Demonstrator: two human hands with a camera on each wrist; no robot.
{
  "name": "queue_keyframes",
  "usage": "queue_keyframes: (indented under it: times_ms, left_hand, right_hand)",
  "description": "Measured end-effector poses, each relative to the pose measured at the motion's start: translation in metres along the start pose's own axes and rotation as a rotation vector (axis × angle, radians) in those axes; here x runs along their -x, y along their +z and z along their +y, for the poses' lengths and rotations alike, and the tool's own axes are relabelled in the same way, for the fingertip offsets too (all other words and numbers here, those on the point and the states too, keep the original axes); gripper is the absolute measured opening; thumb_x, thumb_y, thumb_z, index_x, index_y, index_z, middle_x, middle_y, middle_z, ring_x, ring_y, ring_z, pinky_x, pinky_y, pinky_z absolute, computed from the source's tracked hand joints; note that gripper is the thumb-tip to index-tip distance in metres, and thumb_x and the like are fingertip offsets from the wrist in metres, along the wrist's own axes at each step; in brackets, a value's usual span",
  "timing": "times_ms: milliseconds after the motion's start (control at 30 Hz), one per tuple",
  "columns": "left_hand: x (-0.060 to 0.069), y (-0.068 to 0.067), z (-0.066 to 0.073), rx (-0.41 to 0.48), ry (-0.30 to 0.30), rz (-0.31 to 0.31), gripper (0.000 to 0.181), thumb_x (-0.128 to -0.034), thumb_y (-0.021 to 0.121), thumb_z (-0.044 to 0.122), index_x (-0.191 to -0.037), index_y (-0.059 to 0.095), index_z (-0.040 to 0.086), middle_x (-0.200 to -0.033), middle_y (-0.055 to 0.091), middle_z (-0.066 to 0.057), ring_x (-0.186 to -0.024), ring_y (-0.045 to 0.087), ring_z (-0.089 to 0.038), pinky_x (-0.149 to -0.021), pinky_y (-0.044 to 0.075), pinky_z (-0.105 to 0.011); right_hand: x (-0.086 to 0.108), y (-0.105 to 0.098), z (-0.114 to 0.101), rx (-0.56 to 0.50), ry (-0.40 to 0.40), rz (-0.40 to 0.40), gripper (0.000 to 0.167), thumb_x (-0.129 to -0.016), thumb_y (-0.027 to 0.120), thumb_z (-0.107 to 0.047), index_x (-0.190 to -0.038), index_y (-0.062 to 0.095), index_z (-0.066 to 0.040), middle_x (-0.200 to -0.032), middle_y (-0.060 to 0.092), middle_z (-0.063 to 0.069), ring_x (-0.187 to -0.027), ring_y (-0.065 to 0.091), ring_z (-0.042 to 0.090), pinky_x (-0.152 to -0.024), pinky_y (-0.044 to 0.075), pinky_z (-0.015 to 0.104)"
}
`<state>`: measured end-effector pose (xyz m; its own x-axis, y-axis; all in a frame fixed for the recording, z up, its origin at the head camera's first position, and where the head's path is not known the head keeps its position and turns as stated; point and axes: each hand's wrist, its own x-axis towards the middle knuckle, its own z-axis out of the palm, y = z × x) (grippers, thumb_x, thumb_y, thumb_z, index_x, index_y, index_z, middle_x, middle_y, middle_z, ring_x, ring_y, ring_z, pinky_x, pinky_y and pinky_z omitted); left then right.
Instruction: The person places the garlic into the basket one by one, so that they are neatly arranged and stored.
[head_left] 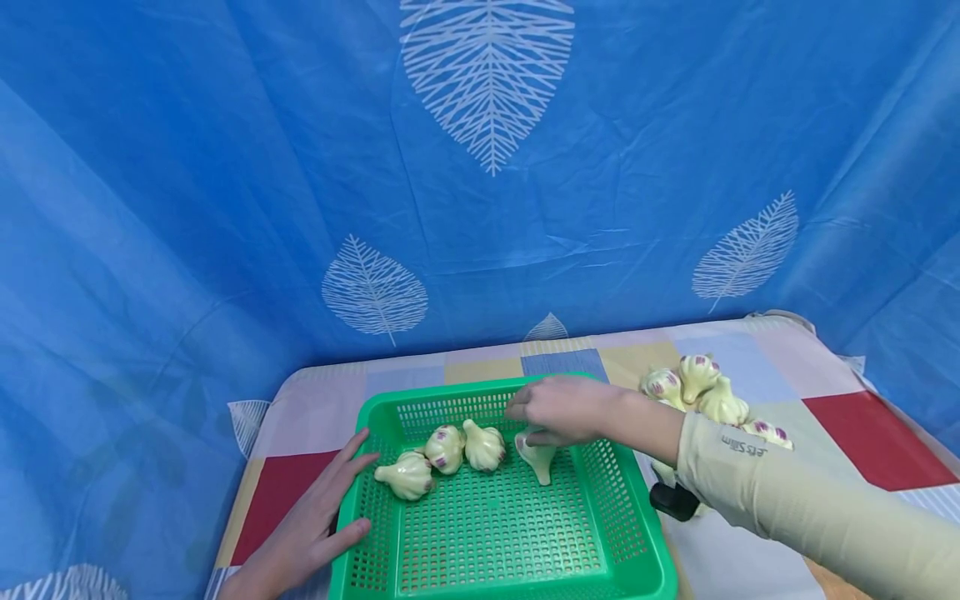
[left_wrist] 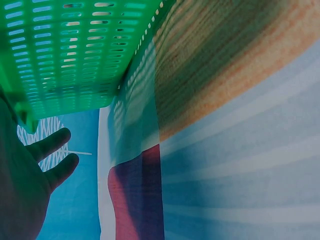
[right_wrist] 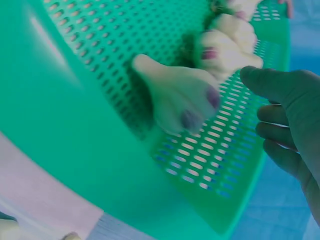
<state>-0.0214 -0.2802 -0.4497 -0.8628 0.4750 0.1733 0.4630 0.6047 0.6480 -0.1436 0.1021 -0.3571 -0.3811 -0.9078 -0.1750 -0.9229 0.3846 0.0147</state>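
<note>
A green perforated basket holds several white garlic bulbs with purple marks, three of them grouped near its back left. My right hand is over a separate bulb at the back right. In the right wrist view that bulb lies apart from my right hand, whose thumb and fingers are parted with nothing between them. My left hand, fingers spread, rests at the basket's left rim; the left wrist view has the hand beside the basket wall.
More garlic bulbs lie in a pile on the patchwork tablecloth right of the basket, partly hidden by my right forearm. A blue curtain with white leaf prints hangs behind the table and at its sides.
</note>
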Motion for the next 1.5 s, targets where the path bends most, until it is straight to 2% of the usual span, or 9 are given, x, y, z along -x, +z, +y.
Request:
queue_keyframes:
  times_ms: [233, 367, 633, 800, 1067, 1233, 1367, 1467, 1500]
  left_hand:
    - [0.0, 0.0, 0.0, 0.012, 0.005, 0.003, 0.067, -0.0961, 0.065, 0.019, -0.156, 0.036, 0.013, -0.168, 0.012, -0.006, -0.149, 0.017, -0.014, -0.091, 0.056, -0.036]
    - [0.0, 0.001, -0.001, 0.018, -0.001, 0.007, 0.066, -0.0964, 0.065, 0.02, -0.155, 0.037, 0.013, -0.168, 0.013, -0.006, -0.148, 0.018, -0.014, -0.09, 0.056, -0.035]
    - [0.0, 0.001, 0.001, 0.002, 0.004, 0.003, 0.066, -0.0962, 0.065, 0.019, -0.155, 0.036, 0.012, -0.167, 0.014, -0.007, -0.148, 0.02, -0.016, -0.092, 0.056, -0.038]
    - [0.001, 0.002, 0.003, -0.034, -0.011, -0.013, 0.066, -0.0981, 0.064, 0.021, -0.157, 0.034, 0.015, -0.168, 0.012, -0.006, -0.15, 0.016, -0.013, -0.099, 0.049, -0.051]
    - [0.001, 0.003, 0.003, -0.035, -0.021, -0.003, 0.066, -0.0976, 0.064, 0.022, -0.156, 0.035, 0.014, -0.168, 0.013, -0.006, -0.149, 0.018, -0.013, -0.097, 0.053, -0.046]
    - [0.0, 0.002, 0.003, -0.011, -0.014, -0.009, 0.066, -0.0978, 0.064, 0.021, -0.157, 0.034, 0.014, -0.168, 0.011, -0.006, -0.149, 0.016, -0.014, -0.095, 0.054, -0.043]
    - [0.0, 0.001, 0.002, -0.01, -0.01, -0.001, 0.067, -0.0971, 0.065, 0.02, -0.156, 0.035, 0.014, -0.168, 0.012, -0.006, -0.149, 0.016, -0.015, -0.094, 0.054, -0.041]
    - [0.0, 0.001, 0.002, -0.017, -0.011, 0.0, 0.067, -0.0972, 0.065, 0.02, -0.156, 0.035, 0.014, -0.168, 0.011, -0.006, -0.15, 0.015, -0.013, -0.094, 0.054, -0.042]
    - [0.0, 0.001, 0.002, -0.024, -0.008, 0.0, 0.067, -0.0974, 0.065, 0.02, -0.156, 0.034, 0.014, -0.168, 0.011, -0.007, -0.15, 0.014, -0.013, -0.094, 0.054, -0.042]
  right_hand:
    - [0.024, -0.007, 0.008, -0.012, 0.023, 0.162, 0.051, -0.099, 0.064, -0.043, -0.136, 0.063, -0.008, -0.138, 0.061, 0.009, -0.137, 0.047, 0.031, -0.107, 0.044, 0.045]
    - [0.038, 0.0, 0.009, -0.023, 0.056, 0.204, 0.064, -0.099, 0.057, -0.054, -0.143, 0.057, -0.007, -0.147, 0.053, 0.011, -0.144, 0.035, 0.036, -0.113, 0.035, 0.05]
    - [0.071, 0.022, 0.002, -0.226, 0.257, 0.259, 0.075, -0.098, 0.056, -0.058, -0.153, 0.044, -0.009, -0.159, 0.037, 0.009, -0.15, 0.023, 0.033, -0.114, 0.03, 0.056]
    - [0.091, 0.038, -0.008, -0.328, 0.328, 0.376, 0.073, -0.098, 0.06, -0.053, -0.154, 0.043, -0.009, -0.161, 0.034, 0.008, -0.151, 0.021, 0.032, -0.112, 0.031, 0.06]
    - [0.118, 0.064, -0.026, -0.495, 0.457, 0.504, 0.07, -0.097, 0.068, -0.035, -0.156, 0.038, -0.011, -0.163, 0.029, 0.009, -0.149, 0.024, 0.035, -0.107, 0.033, 0.067]
    - [0.136, 0.078, -0.033, -0.567, 0.559, 0.564, 0.072, -0.097, 0.069, -0.031, -0.159, 0.034, -0.019, -0.164, 0.029, 0.004, -0.152, 0.019, 0.028, -0.103, 0.033, 0.071]
    - [0.148, 0.087, -0.037, -0.597, 0.62, 0.652, 0.075, -0.096, 0.07, -0.022, -0.16, 0.031, -0.025, -0.163, 0.031, 0.002, -0.151, 0.018, 0.015, -0.118, 0.026, 0.042]
    - [0.157, 0.094, -0.04, -0.599, 0.657, 0.721, 0.076, -0.094, 0.072, -0.016, -0.159, 0.033, -0.025, -0.161, 0.033, 0.005, -0.149, 0.019, 0.005, -0.111, 0.017, 0.015]
    - [0.16, 0.096, -0.041, -0.607, 0.67, 0.737, 0.075, -0.094, 0.071, -0.015, -0.159, 0.034, -0.025, -0.161, 0.033, 0.006, -0.148, 0.019, 0.003, -0.113, 0.018, 0.018]
